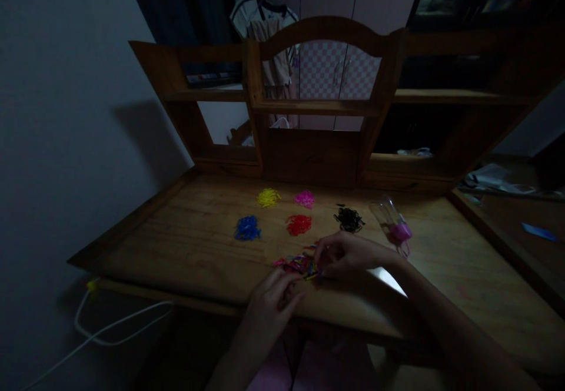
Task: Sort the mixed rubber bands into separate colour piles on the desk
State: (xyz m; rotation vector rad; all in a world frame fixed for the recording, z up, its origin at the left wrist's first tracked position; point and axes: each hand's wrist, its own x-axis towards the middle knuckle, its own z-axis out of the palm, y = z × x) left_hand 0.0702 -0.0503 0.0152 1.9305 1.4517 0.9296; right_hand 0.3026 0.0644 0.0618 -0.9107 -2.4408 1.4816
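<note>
A mixed heap of thin, many-coloured elastic bands [301, 264] lies near the front edge of the desk, between my hands. My left hand [272, 298] rests at the heap's near left side, its thumb and forefinger apart and the other fingers bent. From the right, my right hand [338, 254] reaches over the heap with fingers curled and tips pinched together among the bands; what they pinch is too dim to see. Beyond lie single-colour piles: blue bands [248, 228], red bands [299, 224], yellow bands [268, 197], pink bands [304, 198] and black bands [349, 219].
A clear bottle with a pink lid [399, 231] lies on its side at the right. Wooden shelving [313, 107] rises along the back of the desk [176, 232]. A white cable [119, 342] hangs off the left front. The room is dim.
</note>
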